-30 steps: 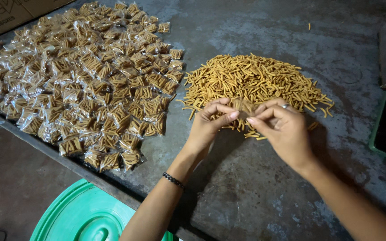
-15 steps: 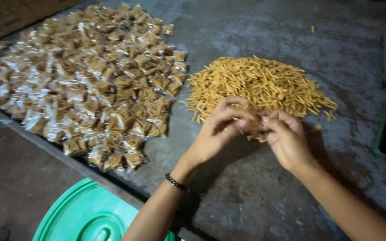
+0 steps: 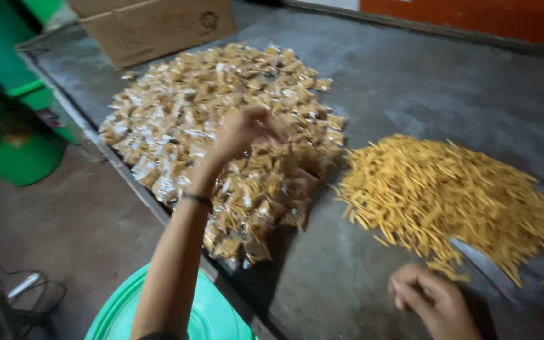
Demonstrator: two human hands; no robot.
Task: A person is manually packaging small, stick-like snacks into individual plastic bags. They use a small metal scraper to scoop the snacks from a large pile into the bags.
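Head view: the left hand (image 3: pixel 243 129) is raised above the heap of small clear packets (image 3: pixel 221 138), fingers curled in together; it is blurred, so I cannot tell whether it holds a packet or nothing at all. A dark band (image 3: pixel 196 199) sits on that wrist, and the forearm runs down to the bottom edge of the picture. The packets, each filled with yellow-brown sticks, lie spread in a broad, loose layer on the left part of the grey table (image 3: pixel 410 82), reaching close to its near edge. The right hand (image 3: pixel 432 302) rests low on the table near the bottom of the picture, fingers folded into a loose fist, just beside the near edge of the loose pile of yellow snack sticks (image 3: pixel 454 195); whether anything is pinched inside it cannot be made out. A thin pale strip (image 3: pixel 483 264) lies on the table at the foot of that pile, close to the right hand. The two hands are well apart. Behind the packets stands a cardboard box (image 3: pixel 152 28). Below the table edge are a round green lid (image 3: pixel 203 315) and, further left, a green bin (image 3: pixel 14 145) on the floor.
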